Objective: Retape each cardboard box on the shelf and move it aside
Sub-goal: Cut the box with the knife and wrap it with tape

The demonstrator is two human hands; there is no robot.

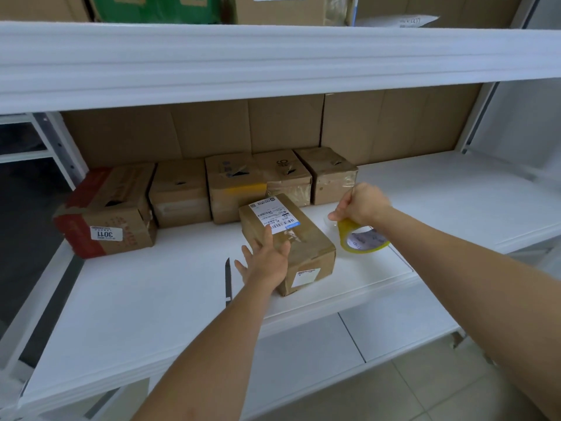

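One small box (288, 241) stands alone in the front middle of the white shelf (136, 299), apart from the five boxes (206, 192) that stand in a row at the back. Its long axis runs from far-left to near-right, so the end with the white label (274, 215) points toward the back row and the other end, with a small sticker, points toward the front edge.

The left hand (265, 262) lies on the near-left part of this box with the fingers straight and spread; it presses or steadies the box and does not curl around it. The right hand (361, 205) is to the right of the box, a little above the shelf, and its fingers are closed around a roll of yellowish tape (362, 240). I cannot tell if a free end of tape is already pulled out.

The tape is just beside the right side of the box, so the right hand is the nearer one for laying a strip, which I think should follow the long axis over the top seam. A dark knife (228, 281) lies on the shelf just left of the left hand.
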